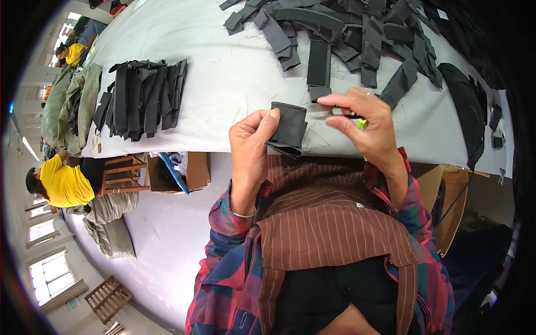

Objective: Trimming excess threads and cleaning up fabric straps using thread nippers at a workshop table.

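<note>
My left hand pinches a folded dark grey fabric strip between thumb and fingers, near the table's front edge. Stitching runs along the strip's upper end, and its lower end is looped open. To the right, my right hand has its thumb and forefinger apart, while the other fingers curl around small thread snips. Their yellow-green part shows at the palm; the rest is mostly hidden. The right hand does not touch the fabric strip.
A loose heap of dark strips covers the far right of the white table. A neater row of strips lies left. Below stand cardboard boxes and a wooden stool. A person in yellow is at the left.
</note>
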`<state>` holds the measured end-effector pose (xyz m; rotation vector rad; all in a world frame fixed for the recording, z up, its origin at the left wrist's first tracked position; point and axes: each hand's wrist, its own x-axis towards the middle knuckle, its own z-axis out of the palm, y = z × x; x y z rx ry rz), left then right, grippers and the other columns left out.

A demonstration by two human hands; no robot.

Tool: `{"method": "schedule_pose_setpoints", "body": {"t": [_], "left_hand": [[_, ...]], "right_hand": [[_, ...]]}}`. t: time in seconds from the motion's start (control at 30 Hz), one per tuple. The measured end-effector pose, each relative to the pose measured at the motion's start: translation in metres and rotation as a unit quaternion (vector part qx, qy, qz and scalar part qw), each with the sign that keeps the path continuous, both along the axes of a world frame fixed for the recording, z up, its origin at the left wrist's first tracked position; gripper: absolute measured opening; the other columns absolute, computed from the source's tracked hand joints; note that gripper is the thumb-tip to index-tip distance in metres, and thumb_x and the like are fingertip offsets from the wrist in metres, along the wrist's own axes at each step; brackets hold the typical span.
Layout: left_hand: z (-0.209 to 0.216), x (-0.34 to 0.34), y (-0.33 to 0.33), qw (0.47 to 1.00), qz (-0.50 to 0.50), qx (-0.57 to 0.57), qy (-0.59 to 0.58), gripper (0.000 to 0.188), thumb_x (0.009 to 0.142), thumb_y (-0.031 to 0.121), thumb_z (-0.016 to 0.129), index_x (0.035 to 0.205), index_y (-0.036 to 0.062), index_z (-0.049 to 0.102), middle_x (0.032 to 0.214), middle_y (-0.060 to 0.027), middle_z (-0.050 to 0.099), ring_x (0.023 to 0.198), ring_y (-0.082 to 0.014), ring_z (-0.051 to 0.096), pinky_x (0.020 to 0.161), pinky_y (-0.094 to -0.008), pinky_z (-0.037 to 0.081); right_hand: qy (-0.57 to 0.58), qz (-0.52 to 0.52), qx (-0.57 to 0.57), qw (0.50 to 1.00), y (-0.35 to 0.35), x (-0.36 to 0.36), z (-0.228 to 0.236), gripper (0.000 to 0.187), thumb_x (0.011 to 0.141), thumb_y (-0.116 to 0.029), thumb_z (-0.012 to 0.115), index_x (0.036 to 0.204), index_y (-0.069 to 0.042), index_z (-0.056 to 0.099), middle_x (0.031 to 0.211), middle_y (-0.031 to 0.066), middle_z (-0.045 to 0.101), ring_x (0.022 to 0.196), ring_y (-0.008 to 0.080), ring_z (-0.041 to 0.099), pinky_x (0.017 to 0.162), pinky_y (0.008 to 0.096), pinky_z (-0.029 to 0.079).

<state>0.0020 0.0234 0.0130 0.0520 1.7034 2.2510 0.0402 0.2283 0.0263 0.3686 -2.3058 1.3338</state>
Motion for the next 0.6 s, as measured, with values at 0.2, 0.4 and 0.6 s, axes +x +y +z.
{"method": "schedule_pose_setpoints", "body": {"t": [0.2,0.4,0.6], "left_hand": [[0.004,0.004,-0.001,1.000,-0.006,-0.016,-0.010,0.018,0.090,0.011,0.062,0.079,-0.0016,0.066,0.069,0.0045,0.059,0.062,-0.0018,0.047,0.058,-0.0178,0.037],[0.008,0.008,-0.005,0.998,-0.007,-0.065,0.008,0.018,0.090,0.011,0.063,0.078,-0.0019,0.066,0.068,0.0051,0.058,0.061,-0.0006,0.046,0.054,-0.0175,0.035],[0.007,0.011,-0.009,0.993,-0.003,-0.099,0.063,0.018,0.090,0.011,0.063,0.078,-0.0024,0.066,0.064,0.0069,0.055,0.057,0.0007,0.041,0.050,-0.0175,0.030]], "right_hand": [[0.093,-0.052,0.132,0.986,0.005,-0.003,0.006,0.027,0.070,-0.010,0.076,0.096,-0.009,0.072,0.066,0.0024,0.056,0.061,0.0177,0.046,0.059,0.0297,0.036],[0.149,-0.067,0.204,0.965,-0.002,-0.001,0.006,0.024,0.067,-0.024,0.077,0.089,-0.018,0.071,0.064,-0.0030,0.048,0.060,0.0170,0.047,0.056,0.0302,0.032],[0.178,-0.066,0.259,0.947,-0.004,0.002,0.007,0.026,0.065,-0.025,0.077,0.090,-0.020,0.072,0.065,-0.0042,0.048,0.060,0.0165,0.045,0.056,0.0302,0.032]]}}
